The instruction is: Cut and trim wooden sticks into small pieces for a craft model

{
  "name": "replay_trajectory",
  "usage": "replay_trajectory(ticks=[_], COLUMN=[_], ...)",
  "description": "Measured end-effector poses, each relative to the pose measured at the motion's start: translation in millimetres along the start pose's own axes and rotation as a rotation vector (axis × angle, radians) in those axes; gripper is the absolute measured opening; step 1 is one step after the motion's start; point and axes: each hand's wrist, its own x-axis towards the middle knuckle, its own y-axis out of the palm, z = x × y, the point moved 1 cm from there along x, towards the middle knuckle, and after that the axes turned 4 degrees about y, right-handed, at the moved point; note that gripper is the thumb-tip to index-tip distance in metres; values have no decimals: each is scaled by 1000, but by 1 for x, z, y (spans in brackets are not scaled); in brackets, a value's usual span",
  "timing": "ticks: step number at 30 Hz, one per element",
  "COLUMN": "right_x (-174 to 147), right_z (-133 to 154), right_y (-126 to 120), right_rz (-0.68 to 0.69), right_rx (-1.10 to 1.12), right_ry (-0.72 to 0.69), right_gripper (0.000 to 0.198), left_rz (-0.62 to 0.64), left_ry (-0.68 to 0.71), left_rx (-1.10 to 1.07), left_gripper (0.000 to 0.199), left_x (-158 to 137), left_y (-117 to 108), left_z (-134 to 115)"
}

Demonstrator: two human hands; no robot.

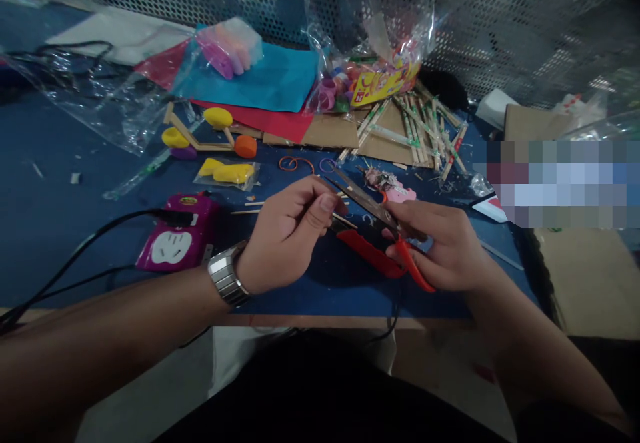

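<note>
Scissors — in right hand

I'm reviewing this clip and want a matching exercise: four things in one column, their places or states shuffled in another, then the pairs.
1. Scissors
2. Silver metal band
3. Socket block
4. Yellow pieces

A. Has a black plug in it
B. In clear wrapping
C. In the right hand
D. Around the left wrist

Pairs: 1-C, 2-D, 3-A, 4-B

Left hand: fingertips mostly hidden, contents unclear. Scissors partly covered by right hand. Pixelated patch, 3 o'clock, unreadable. Cardboard, toward 4 o'clock, cut by right edge.
</note>
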Motion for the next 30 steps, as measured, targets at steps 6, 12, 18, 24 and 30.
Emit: replay_trajectory(ticks=[6, 12, 18, 24, 30], right_x=[0, 1, 0, 0, 1], right_z=[1, 2, 0, 1, 3], right_y=[0, 0, 1, 1, 1], right_rz=[-8, -9, 3, -23, -40], right_rx=[21, 33, 10, -8, -16], right_ry=[41, 27, 10, -33, -19], right_gripper=[65, 65, 65, 62, 57], left_rz=[-8, 2, 5, -4, -6], left_ry=[-36, -47, -46, -41, -55], left_rx=[-100, -91, -110, -79, -82], left_gripper=[37, 42, 42, 43, 44], left_x=[1, 1, 1, 1, 1], left_y=[2, 2, 2, 2, 3], left_z=[0, -1, -1, -2, -1])
